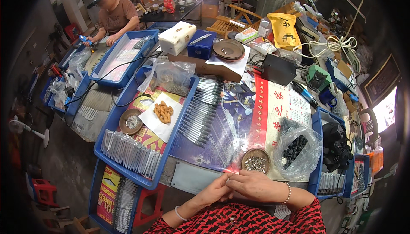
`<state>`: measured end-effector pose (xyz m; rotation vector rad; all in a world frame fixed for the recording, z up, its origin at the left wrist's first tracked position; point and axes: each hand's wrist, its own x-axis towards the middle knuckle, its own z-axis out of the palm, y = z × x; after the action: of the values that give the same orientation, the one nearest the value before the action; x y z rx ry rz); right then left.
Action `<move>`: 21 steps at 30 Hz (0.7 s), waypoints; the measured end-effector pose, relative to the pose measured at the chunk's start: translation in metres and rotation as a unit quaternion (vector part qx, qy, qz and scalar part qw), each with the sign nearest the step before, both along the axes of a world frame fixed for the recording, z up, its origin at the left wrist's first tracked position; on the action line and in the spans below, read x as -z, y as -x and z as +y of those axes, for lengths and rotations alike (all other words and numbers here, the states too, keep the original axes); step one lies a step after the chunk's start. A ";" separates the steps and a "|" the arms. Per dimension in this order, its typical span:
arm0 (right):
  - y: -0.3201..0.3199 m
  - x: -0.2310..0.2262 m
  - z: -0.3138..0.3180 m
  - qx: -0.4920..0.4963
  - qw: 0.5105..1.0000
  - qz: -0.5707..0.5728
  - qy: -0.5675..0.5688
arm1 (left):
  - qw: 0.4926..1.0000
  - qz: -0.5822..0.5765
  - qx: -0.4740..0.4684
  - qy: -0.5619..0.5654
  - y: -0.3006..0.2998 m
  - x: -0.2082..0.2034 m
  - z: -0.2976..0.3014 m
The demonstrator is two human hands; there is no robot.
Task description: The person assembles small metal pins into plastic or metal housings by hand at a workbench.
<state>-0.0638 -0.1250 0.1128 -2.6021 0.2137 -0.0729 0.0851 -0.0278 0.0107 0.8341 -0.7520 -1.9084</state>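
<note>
Metal part, tiny, stiff and apparently light, sits at the bench's near edge, pinched between fingertips of left hand and right hand; best gripped by its sides. Beside them, a round dish holds similar loose pieces.

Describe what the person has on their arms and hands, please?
Both hands are bare, no gloves. The left hand has a pale, smooth bangle at the wrist; the right hand has a beaded bracelet. Short red sleeves with a black pattern cover the upper arms.
</note>
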 end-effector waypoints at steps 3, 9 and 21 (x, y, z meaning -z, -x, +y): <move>-0.008 0.005 0.002 -0.053 0.997 0.028 0.046 | 1.000 -0.006 0.019 -0.007 -0.005 -0.001 0.002; -0.023 -0.014 -0.008 -0.095 0.987 0.129 0.028 | 0.997 0.033 0.051 0.054 -0.029 -0.009 0.002; -0.092 0.042 -0.127 0.218 0.973 -0.071 0.021 | 0.815 -0.279 -0.451 0.234 -0.058 0.040 0.026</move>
<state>0.0283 -0.2525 0.0712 -2.5308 0.7336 -0.4209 0.1428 -0.0021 -0.0292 1.1595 -0.8904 -0.5827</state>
